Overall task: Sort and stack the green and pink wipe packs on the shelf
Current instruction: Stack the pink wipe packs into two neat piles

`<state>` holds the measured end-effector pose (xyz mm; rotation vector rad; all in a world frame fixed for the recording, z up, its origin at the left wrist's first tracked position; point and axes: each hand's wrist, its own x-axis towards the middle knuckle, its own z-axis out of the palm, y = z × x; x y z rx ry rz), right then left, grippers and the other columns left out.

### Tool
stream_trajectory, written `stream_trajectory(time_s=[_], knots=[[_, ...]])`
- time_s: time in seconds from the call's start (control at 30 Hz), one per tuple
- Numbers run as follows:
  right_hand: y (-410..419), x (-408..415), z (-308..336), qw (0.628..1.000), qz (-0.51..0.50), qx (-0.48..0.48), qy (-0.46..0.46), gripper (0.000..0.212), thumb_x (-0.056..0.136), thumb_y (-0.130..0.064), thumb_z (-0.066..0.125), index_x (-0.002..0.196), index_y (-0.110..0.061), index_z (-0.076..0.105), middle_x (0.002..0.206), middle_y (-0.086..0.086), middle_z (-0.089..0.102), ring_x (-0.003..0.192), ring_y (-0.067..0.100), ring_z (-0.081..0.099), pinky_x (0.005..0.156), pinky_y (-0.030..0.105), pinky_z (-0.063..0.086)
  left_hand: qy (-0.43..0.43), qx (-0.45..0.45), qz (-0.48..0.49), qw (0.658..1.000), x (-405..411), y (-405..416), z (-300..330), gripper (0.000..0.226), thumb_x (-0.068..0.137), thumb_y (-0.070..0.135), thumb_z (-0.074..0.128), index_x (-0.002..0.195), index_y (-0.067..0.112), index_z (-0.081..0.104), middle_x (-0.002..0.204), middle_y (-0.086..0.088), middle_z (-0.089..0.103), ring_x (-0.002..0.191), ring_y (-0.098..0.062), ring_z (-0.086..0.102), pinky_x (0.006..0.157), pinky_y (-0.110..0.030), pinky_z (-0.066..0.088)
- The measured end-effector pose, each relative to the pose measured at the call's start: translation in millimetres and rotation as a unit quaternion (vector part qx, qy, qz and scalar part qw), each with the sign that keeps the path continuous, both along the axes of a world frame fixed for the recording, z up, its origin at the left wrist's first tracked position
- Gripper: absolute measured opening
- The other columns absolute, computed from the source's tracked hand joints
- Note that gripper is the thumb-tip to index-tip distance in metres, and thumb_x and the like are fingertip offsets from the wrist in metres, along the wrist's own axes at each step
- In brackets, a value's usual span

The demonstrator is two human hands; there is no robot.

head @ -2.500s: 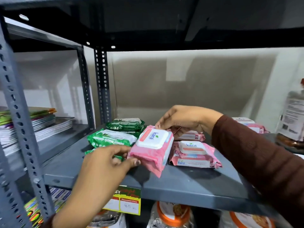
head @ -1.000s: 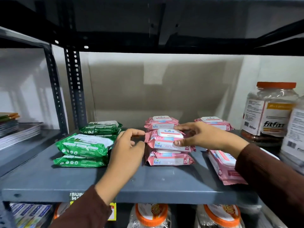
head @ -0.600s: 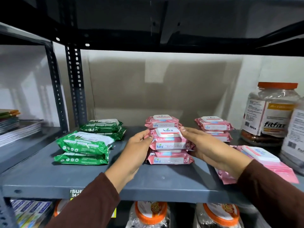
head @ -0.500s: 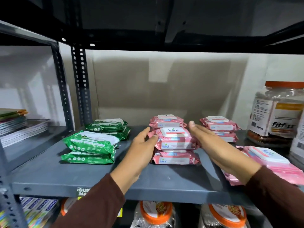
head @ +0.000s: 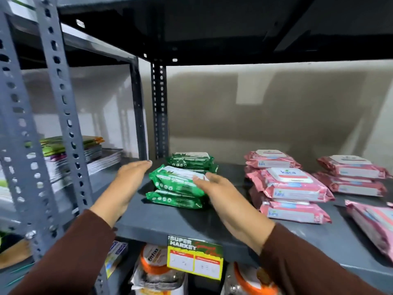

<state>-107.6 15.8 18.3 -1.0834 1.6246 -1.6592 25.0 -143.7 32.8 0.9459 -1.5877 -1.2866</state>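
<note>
Since half a second ago I have swung both hands off the pink stack and over to the green packs, and my view has turned left with them. My left hand [head: 129, 179] is flat and spread, fingers straight and together, just left of the front green stack [head: 177, 189] and not touching it as far as I can see. My right hand [head: 221, 192] is also spread flat, its fingertips resting against the right end of the upper pack in that stack; it grips nothing. That stack is two green packs high, near the front left of the shelf [head: 170, 222]. Directly behind it lies the rear green stack [head: 191, 161], close to the slotted upright at the back. To the right, well apart from the green ones, stands the front pink stack [head: 293, 194], with another pink pack [head: 271, 159] behind it. Further right is a second pink stack [head: 353, 175] of two, and a loose pink pack [head: 374, 224] lies at the picture's right edge nearer the shelf front. A yellow price label [head: 194, 259] hangs from the shelf's front lip, with orange-lidded jars [head: 155, 265] below. On the neighbouring shelf to the left sits a pile of magazines [head: 89, 154].
</note>
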Motion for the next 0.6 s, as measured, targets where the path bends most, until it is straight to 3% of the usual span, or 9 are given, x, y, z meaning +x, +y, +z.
stream_trajectory(time_s=[0.07, 0.17, 0.3, 0.4, 0.5, 0.53, 0.6], knots=[[-12.5, -1.3, -4.0, 0.999, 0.008, 0.03, 0.026, 0.073, 0.09, -0.029, 0.067, 0.152, -0.015, 0.031, 0.156, -0.002, 0.038, 0.134, 0.012, 0.041, 0.103, 0.023, 0.029, 0.0, 0.038, -0.025, 0.999, 1.1, -2.8, -6.5, 0.014, 0.085, 0.02, 0.065, 0.095, 0.015, 0.073, 0.109, -0.012, 0.071, 0.103, -0.028, 0.064, 0.101, -0.045, 0.044], [-17.3, -5.4, -2.0, 0.999, -0.012, 0.036, 0.035, 0.072, 0.09, -0.014, 0.067, 0.152, -0.011, 0.031, 0.151, 0.0, 0.042, 0.126, 0.011, 0.045, 0.103, 0.023, 0.034, 0.009, 0.061, -0.027, 0.998, 0.3, 2.9, -8.0, 0.015, 0.084, 0.017, 0.061, 0.09, 0.014, 0.074, 0.103, -0.016, 0.072, 0.091, -0.033, 0.065, 0.091, -0.044, 0.047], [-22.6, -9.9, -9.5, 0.999, -0.011, 0.036, 0.039, 0.081, 0.075, -0.028, 0.071, 0.149, -0.017, 0.038, 0.149, 0.0, 0.05, 0.13, 0.021, 0.053, 0.114, 0.04, 0.038, 0.025, 0.089, -0.056, 0.994, 1.0, 8.4, -5.7, 0.023, 0.089, 0.01, 0.054, 0.102, -0.004, 0.068, 0.107, -0.029, 0.068, 0.085, -0.033, 0.061, 0.083, -0.05, 0.048], [-16.3, 1.4, -4.2, 0.998, -0.019, 0.037, 0.036, 0.073, 0.087, -0.02, 0.066, 0.151, -0.014, 0.033, 0.145, -0.001, 0.049, 0.117, 0.015, 0.056, 0.111, 0.033, 0.036, 0.019, 0.088, -0.064, 0.994, 0.4, 10.1, -1.7, 0.024, 0.091, 0.005, 0.051, 0.104, -0.01, 0.065, 0.098, -0.03, 0.067, 0.083, -0.033, 0.058, 0.088, -0.059, 0.048], [-13.6, 4.3, -7.1, 0.997, -0.024, 0.055, 0.05, 0.068, 0.094, -0.015, 0.061, 0.153, -0.013, 0.027, 0.144, -0.006, 0.045, 0.1, 0.003, 0.055, 0.1, 0.024, 0.034, -0.006, 0.071, -0.065, 0.995, -0.2, 8.1, -0.8, 0.023, 0.09, 0.008, 0.053, 0.099, -0.009, 0.066, 0.088, -0.025, 0.065, 0.081, -0.031, 0.055, 0.085, -0.055, 0.049], [-13.5, 3.8, -8.1, 0.996, -0.023, 0.061, 0.059, 0.069, 0.095, -0.016, 0.06, 0.154, -0.013, 0.025, 0.15, -0.004, 0.042, 0.1, 0.002, 0.055, 0.099, 0.022, 0.032, -0.016, 0.067, -0.063, 0.996, -0.7, 8.3, -0.1, 0.024, 0.09, 0.009, 0.054, 0.098, -0.01, 0.066, 0.087, -0.025, 0.065, 0.079, -0.031, 0.056, 0.084, -0.055, 0.049], [-12.1, 4.6, -7.1, 0.995, -0.014, 0.071, 0.075, 0.071, 0.095, -0.018, 0.061, 0.155, -0.013, 0.023, 0.159, -0.001, 0.032, 0.126, 0.012, 0.049, 0.102, 0.022, 0.029, -0.019, 0.058, -0.055, 0.997, 0.5, 6.2, 0.5, 0.025, 0.089, 0.013, 0.056, 0.098, -0.008, 0.067, 0.087, -0.025, 0.068, 0.076, -0.03, 0.058, 0.08, -0.051, 0.052]])
